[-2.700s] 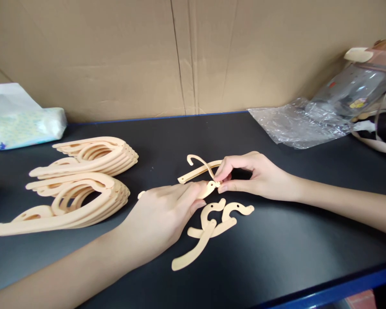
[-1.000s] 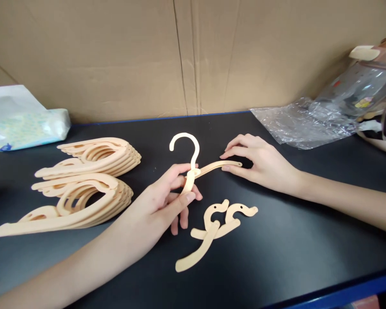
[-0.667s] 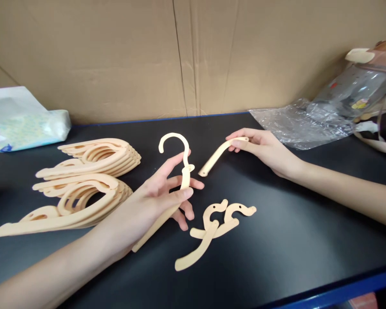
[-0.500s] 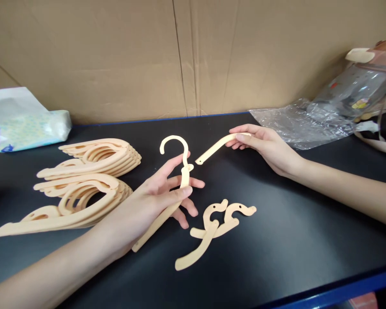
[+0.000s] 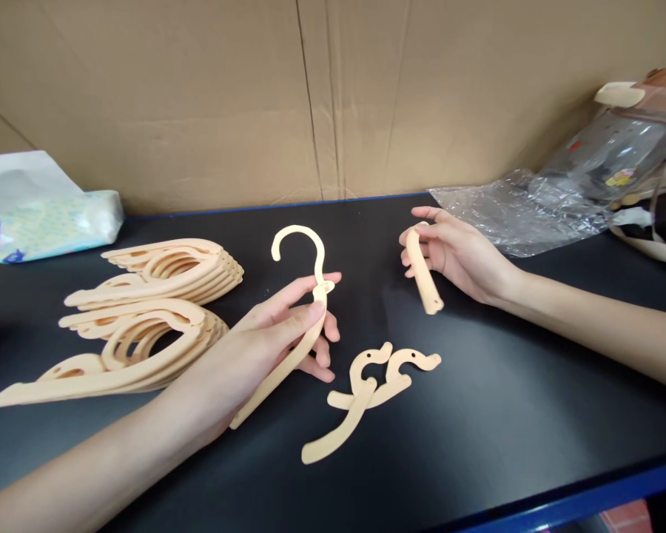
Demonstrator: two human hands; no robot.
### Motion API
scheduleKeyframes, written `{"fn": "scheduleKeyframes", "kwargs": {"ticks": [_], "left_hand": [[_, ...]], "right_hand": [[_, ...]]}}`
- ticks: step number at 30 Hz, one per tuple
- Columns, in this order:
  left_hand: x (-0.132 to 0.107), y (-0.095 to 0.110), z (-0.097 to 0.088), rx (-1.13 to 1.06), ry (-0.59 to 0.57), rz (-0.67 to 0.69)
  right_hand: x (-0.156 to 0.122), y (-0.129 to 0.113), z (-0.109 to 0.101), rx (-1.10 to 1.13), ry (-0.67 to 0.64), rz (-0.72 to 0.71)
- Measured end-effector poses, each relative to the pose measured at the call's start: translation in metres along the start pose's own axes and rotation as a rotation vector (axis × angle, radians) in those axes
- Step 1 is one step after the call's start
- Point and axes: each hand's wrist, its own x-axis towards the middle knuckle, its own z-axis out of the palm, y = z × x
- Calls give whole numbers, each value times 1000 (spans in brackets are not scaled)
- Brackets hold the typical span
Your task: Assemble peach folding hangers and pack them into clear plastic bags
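Note:
My left hand (image 5: 280, 329) is closed on a cream plastic hanger piece (image 5: 274, 381), a curved arm with a hook (image 5: 317, 248) joined at its top. The hook points up and curls to the left. Across a gap to the right, my right hand (image 5: 455, 248) pinches one end of a separate curved hanger arm (image 5: 423, 274), whose free end with a small hole points down toward the table. Below and between the hands, several loose cream hanger parts (image 5: 341, 433) lie partly overlapping on the dark table.
Two stacks of cream folded hangers, a rear stack (image 5: 200, 270) and a front stack (image 5: 160, 363), lie at the left on the black table (image 5: 510, 414). Behind them is a tissue pack (image 5: 61, 222). Clear plastic film (image 5: 510, 211) and a clear bottle (image 5: 604, 155) are at the back right, before a cardboard wall (image 5: 211, 111).
In my right hand the hanger arm has swung from pointing left to pointing down, away from the hook. My left hand's fingers have drawn in slightly around its piece.

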Motion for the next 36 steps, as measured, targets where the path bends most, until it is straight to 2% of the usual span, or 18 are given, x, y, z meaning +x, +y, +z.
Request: {"fn": "scheduleKeyframes", "kwargs": {"ticks": [7,12,21,24,29,36], "left_hand": [[0,-3,0,20,4,-6],[-2,-3,0,80,45,-12],[-2,-5,-2,141,9,-26],[-2,-5,-2,131,11,-20],[-3,-3,0,91,56,-43],[-3,0,3,64,69,-86]], "right_hand": [[-8,-1,6,8,-137,63],[-7,-3,3,1,-162,82],[-3,-6,0,0,-226,175],[-5,-8,2,-67,-260,194],[-12,-8,7,-379,-363,104],[-23,-4,7,-588,-404,-106]]}}
